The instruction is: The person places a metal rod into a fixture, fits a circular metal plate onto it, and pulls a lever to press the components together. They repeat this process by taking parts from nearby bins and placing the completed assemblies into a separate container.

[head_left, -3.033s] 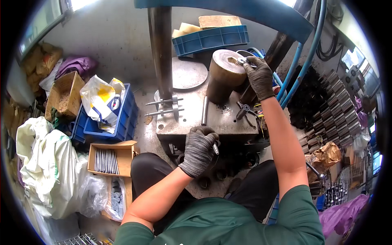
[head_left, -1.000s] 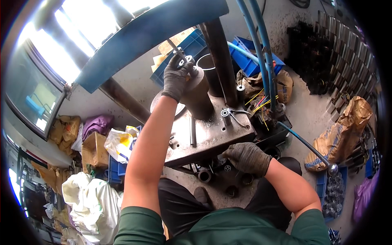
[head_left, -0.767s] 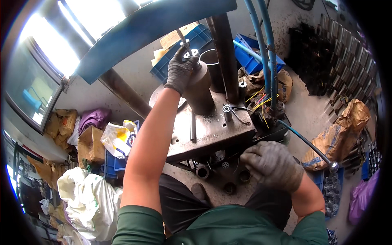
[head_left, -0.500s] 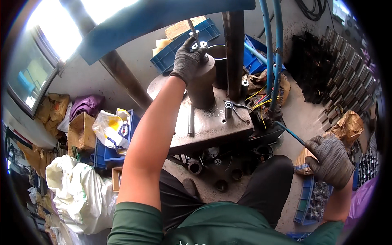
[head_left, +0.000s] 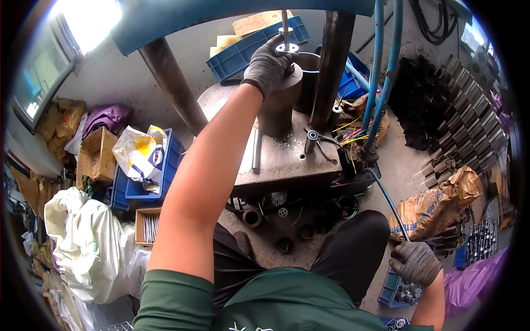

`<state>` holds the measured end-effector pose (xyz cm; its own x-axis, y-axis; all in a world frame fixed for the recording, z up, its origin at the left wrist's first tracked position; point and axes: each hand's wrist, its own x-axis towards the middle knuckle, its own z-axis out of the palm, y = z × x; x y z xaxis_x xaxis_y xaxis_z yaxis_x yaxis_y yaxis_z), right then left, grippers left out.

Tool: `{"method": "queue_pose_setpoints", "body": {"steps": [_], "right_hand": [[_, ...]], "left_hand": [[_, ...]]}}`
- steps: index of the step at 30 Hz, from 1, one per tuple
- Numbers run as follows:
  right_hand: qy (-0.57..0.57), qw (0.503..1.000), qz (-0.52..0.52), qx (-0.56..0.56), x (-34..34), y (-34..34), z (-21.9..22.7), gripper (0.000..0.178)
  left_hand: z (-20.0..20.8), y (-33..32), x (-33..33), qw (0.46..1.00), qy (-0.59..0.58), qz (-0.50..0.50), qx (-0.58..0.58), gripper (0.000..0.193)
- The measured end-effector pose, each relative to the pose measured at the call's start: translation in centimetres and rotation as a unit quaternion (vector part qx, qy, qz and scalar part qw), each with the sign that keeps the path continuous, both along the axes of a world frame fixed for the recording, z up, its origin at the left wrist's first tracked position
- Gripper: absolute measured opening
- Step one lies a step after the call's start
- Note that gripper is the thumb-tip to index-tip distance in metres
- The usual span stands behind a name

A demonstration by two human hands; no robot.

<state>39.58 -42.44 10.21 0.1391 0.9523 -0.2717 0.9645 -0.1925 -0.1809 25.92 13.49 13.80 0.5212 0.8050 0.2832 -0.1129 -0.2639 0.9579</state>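
My left hand, in a grey knit glove, reaches up to a thick metal cylinder standing on the press table. Its fingers are closed on a shiny round metal part at the cylinder's top; the fingertips are partly hidden behind it. Directly above, a thin steel rod with a collar stands upright, in line with the part. My right hand, gloved likewise, is wrapped round the lower end of a blue lever that slants down from the machine's right side.
The steel table holds a loose metal bar, a short upright tube and small rings. Dark posts and blue hoses flank it. Paper sacks, stacked metal tubes and blue crates stand around.
My right hand has moved down and toward me, and the lever has swung down with it. My left hand stays at the round part. The whole view has shifted slightly.
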Motion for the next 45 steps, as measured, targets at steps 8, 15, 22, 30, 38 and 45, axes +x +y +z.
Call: {"method": "queue_pose_setpoints", "body": {"steps": [8, 15, 22, 30, 38, 45], "right_hand": [[0.054, 0.995, -0.061, 0.061, 0.4, 2.6, 2.8, 0.032], [0.009, 0.999, -0.021, -0.023, 0.1, 2.8, 3.8, 0.033], [0.019, 0.999, -0.025, -0.029, 0.1, 2.5, 3.3, 0.033], [0.059, 0.997, -0.053, 0.016, 0.3, 2.7, 3.5, 0.033], [0.042, 0.999, -0.03, -0.017, 0.1, 3.1, 4.0, 0.031], [0.068, 0.996, -0.046, 0.019, 0.6, 2.6, 3.2, 0.03]], "left_hand": [[-0.1, 0.5, -0.5, 0.992, 0.087, -0.009, 0.091, 0.062], [-0.1, 0.4, -0.1, 0.999, 0.007, -0.009, 0.037, 0.067], [0.5, -0.9, -0.4, 0.994, -0.081, -0.045, -0.057, 0.06], [0.7, -0.9, -0.9, 0.994, -0.083, -0.049, -0.056, 0.054], [0.4, -0.5, -0.8, 0.996, -0.077, -0.037, -0.035, 0.041], [0.0, -0.1, -0.4, 0.998, -0.051, -0.022, -0.007, 0.041]]}}
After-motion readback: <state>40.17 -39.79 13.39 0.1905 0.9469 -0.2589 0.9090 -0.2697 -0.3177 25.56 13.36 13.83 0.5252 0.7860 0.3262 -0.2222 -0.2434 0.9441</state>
